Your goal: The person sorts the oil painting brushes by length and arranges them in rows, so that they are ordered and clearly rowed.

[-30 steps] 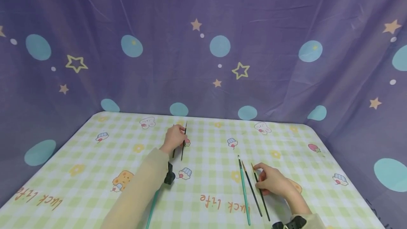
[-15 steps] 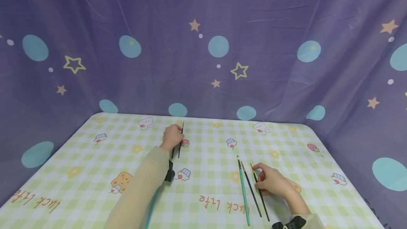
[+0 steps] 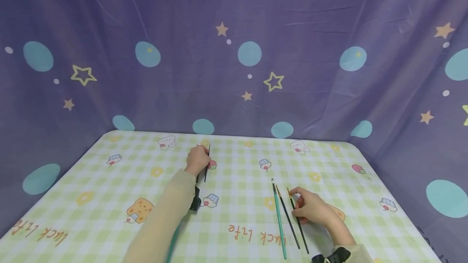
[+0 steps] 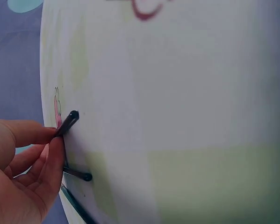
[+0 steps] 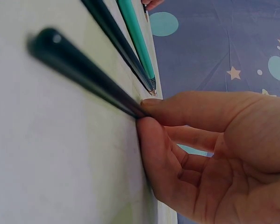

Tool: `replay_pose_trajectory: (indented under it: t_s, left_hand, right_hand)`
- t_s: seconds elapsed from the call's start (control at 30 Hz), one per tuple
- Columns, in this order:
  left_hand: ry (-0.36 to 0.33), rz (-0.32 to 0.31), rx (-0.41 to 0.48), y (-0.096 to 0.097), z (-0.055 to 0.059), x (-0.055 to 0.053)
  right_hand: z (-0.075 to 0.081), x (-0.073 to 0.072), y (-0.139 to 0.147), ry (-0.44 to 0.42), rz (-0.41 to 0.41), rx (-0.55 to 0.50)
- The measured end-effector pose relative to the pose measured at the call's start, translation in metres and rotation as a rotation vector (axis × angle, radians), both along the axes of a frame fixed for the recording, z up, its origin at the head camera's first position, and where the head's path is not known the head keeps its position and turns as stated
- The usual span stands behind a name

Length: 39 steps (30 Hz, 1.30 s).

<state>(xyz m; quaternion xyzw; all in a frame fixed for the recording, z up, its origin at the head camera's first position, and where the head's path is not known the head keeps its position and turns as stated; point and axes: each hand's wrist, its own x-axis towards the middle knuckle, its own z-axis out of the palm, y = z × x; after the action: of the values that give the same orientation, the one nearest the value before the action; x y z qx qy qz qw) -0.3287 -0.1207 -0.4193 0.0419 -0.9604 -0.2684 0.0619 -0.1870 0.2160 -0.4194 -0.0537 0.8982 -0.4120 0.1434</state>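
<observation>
In the head view my left hand [image 3: 198,160] is far out on the left half of the table. It pinches a slim black paintbrush [image 3: 206,173] between thumb and finger; the handle end [image 4: 70,121] points back in the left wrist view. A second black paintbrush [image 4: 79,173] lies just beside it, partly hidden behind the fingers. My right hand [image 3: 310,207], nearer the front right, pinches another black paintbrush [image 3: 301,232] by thumb and forefinger, its handle [image 5: 79,67] large in the right wrist view. Left of it lie a black paintbrush [image 3: 289,218] and a teal paintbrush [image 3: 279,218], roughly side by side.
A further teal paintbrush [image 3: 172,244] lies near the front, partly covered by the left sleeve [image 3: 162,218]. The green checked tablecloth [image 3: 237,198] reaches back to a purple patterned curtain [image 3: 204,92] behind the table.
My left hand has shifted slightly left with the black paintbrush, drawing it closer to the one beside it. The right hand keeps its pinch and place. The head view has turned slightly.
</observation>
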Motion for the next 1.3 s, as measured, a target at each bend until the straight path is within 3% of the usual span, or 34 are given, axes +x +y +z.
replay_pose_trajectory:
  t_s: [0.3, 0.47, 0.8, 1.03, 1.3]
  left_hand:
    - [0.005, 0.007, 0.041, 0.001, 0.001, 0.002]
    - [0.028, 0.008, 0.056, 0.002, 0.004, 0.009]
    - [0.088, -0.134, 0.166, 0.020, 0.006, 0.037]
    - [0.024, -0.182, 0.302, 0.041, 0.003, 0.055]
    - [-0.060, -0.291, 0.428, 0.065, 0.004, 0.076]
  right_hand:
    - [-0.001, -0.002, 0.001, -0.006, -0.004, -0.005]
    - [-0.001, -0.002, 0.001, 0.001, -0.005, 0.013]
    - [-0.001, -0.001, 0.000, -0.001, -0.004, 0.015]
    - [-0.002, -0.002, 0.000, -0.004, -0.004, 0.017]
    - [-0.001, -0.001, 0.000, 0.004, -0.002, 0.021]
